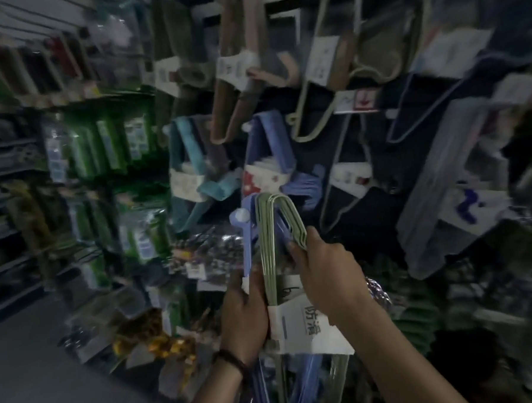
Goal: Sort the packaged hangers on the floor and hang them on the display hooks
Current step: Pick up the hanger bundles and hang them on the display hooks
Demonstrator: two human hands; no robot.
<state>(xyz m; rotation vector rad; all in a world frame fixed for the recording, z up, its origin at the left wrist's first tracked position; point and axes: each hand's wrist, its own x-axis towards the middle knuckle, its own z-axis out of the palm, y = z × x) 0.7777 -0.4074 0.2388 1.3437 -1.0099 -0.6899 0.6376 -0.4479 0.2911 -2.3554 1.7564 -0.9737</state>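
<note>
Pale green wire hanger bundle [264,232] in a white paper sleeve [305,325] stood near-vertical, hooks pointing up, before the display rack. Your left hand [244,319] gripped its neck; your right hand [327,278] pinched the hook ends.

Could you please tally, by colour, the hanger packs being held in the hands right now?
green pack: 1
blue pack: 1
Total: 2
The left hand grips the blue pack, and the right hand pinches the green pack's hooks.
</note>
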